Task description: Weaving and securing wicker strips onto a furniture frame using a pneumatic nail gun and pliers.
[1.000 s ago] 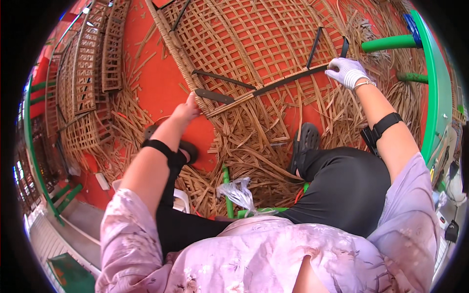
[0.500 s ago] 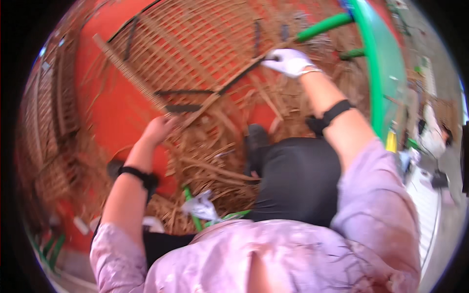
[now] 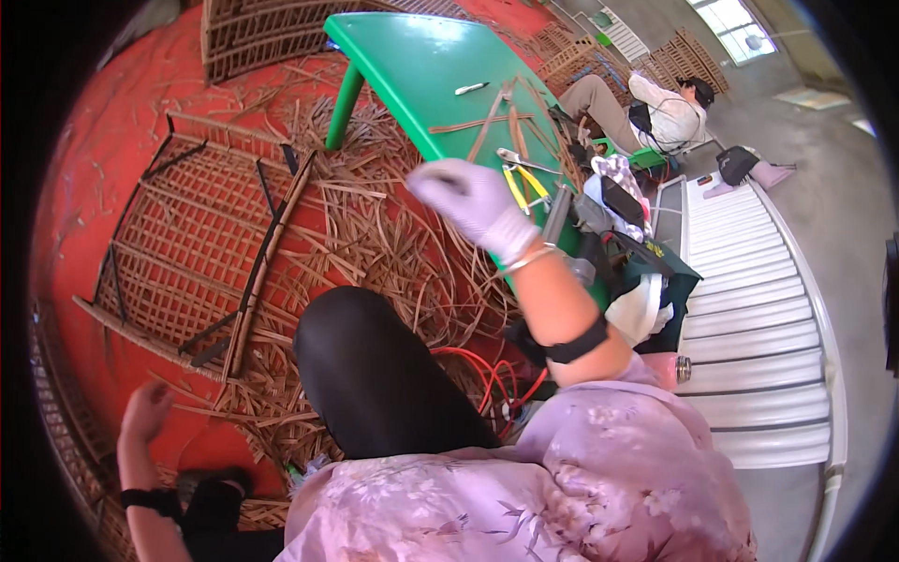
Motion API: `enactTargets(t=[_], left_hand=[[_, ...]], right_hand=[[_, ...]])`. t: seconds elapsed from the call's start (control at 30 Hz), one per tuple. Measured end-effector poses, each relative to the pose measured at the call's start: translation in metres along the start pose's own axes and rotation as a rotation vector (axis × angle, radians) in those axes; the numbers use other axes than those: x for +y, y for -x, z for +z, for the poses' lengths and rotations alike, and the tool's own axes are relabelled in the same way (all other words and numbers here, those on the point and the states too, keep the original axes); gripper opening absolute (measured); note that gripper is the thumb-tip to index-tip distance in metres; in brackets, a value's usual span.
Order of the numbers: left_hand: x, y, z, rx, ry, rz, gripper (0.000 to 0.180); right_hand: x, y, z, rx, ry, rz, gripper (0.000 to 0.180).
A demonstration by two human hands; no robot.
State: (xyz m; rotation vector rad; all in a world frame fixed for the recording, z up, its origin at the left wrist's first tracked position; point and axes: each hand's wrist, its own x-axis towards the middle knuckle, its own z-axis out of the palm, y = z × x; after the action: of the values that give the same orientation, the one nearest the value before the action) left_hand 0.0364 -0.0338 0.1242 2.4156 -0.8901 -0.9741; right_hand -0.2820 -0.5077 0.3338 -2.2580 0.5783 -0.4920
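My right hand, in a white glove, is raised over the near edge of a green table. Its fingers are bent and smeared by motion, so what they hold, if anything, does not show. Close to it on the table lie pliers with yellow handles and a grey metal hand tool. My bare left hand is low at the left, fingers curled in, nothing visible in them. It is apart from the woven bamboo panel, which lies on the red floor with dark strips along its edges.
Bamboo strips litter the red floor. A larger woven frame stands at the back. Right of the table are bags and a white slatted bench. Red tubing lies by my knee. Another person sits beyond.
My view has swung right, bringing the table top into sight. My right hand has left the panel's edge and moved over to the table. My left hand has come away from the panel's corner.
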Motion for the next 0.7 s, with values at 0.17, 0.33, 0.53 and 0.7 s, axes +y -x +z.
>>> enactTargets(t=[0.17, 0.33, 0.53, 0.7], left_hand=[[-0.097, 0.071, -0.128, 0.469, -0.001, 0.040, 0.025], [-0.141, 0.158, -0.155, 0.441, 0.119, -0.052, 0.018], [-0.096, 0.236, -0.114, 0.302, 0.082, -0.184, 0.019], [-0.104, 0.283, -0.098, 0.298, 0.102, -0.209, 0.024]], right_hand=[[0.039, 0.075, -0.121, 0.334, -0.220, 0.641, 0.039], [0.136, 0.154, -0.186, 0.454, -0.144, 0.936, 0.035], [0.201, 0.191, -0.197, 0.578, -0.137, 1.027, 0.049], [0.200, 0.159, -0.180, 0.483, -0.116, 1.085, 0.068]])
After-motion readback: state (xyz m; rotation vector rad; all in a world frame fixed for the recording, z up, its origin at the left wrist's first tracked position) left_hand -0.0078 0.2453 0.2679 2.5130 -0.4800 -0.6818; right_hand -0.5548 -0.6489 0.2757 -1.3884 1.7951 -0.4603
